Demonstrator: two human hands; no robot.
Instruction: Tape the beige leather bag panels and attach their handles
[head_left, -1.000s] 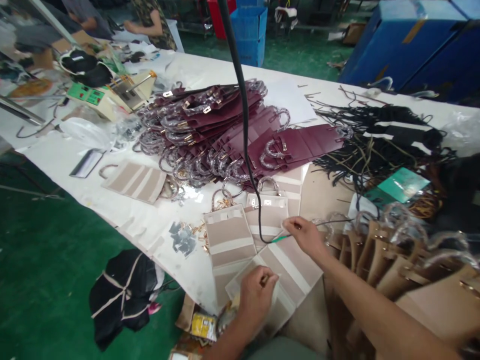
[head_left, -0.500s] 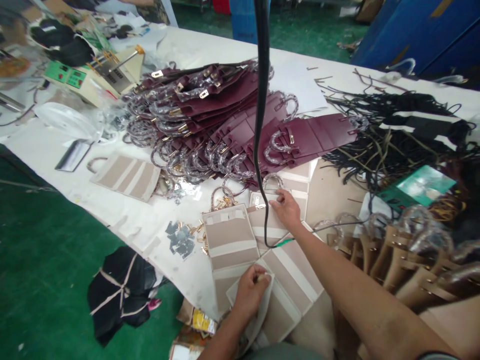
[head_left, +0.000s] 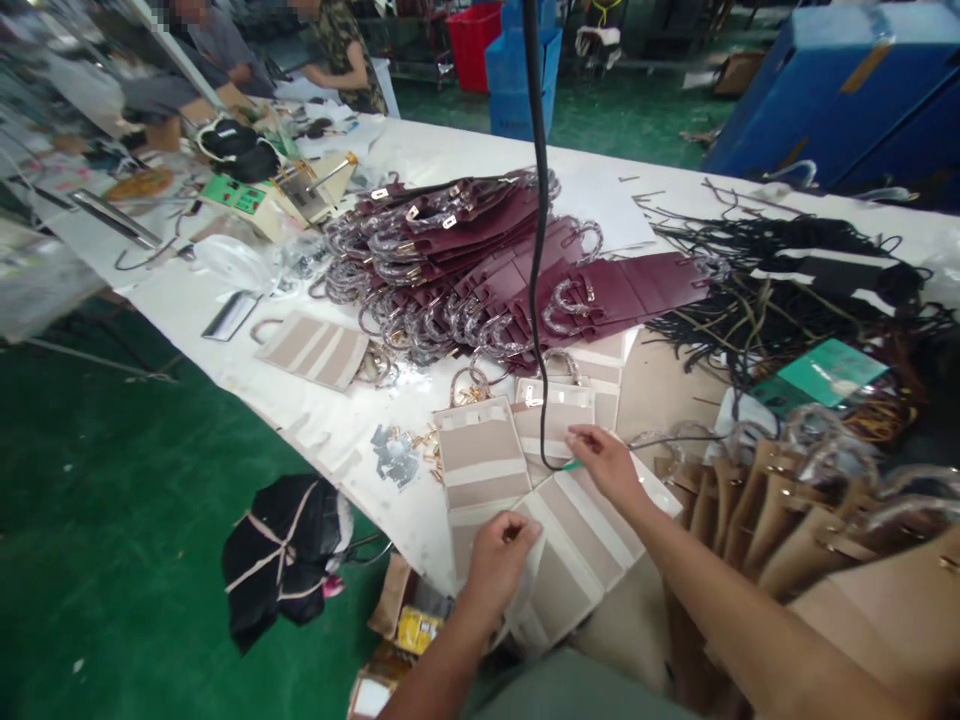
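Observation:
A beige striped bag panel (head_left: 581,545) lies at the near table edge. My left hand (head_left: 499,558) is closed, pinching this panel's near-left edge. My right hand (head_left: 606,462) rests on the panel's far corner, fingers pinched by a small green-tipped tool (head_left: 571,465) on a black hanging cable (head_left: 537,230); whether it grips the tool I cannot make out. More beige panels (head_left: 480,455) lie just left and behind.
A heap of maroon panels with clear handles (head_left: 465,260) fills the table's middle. Tan bags (head_left: 795,520) stand at right, black straps (head_left: 787,280) behind them. A green-panelled machine (head_left: 262,195) and seated people are far left. Loose metal fittings (head_left: 401,455) and a black bag on the floor (head_left: 289,550).
My right hand drew back from the far beige panel to the near panel's corner by the green-tipped tool. The left hand kept its pinch. The view shifted right.

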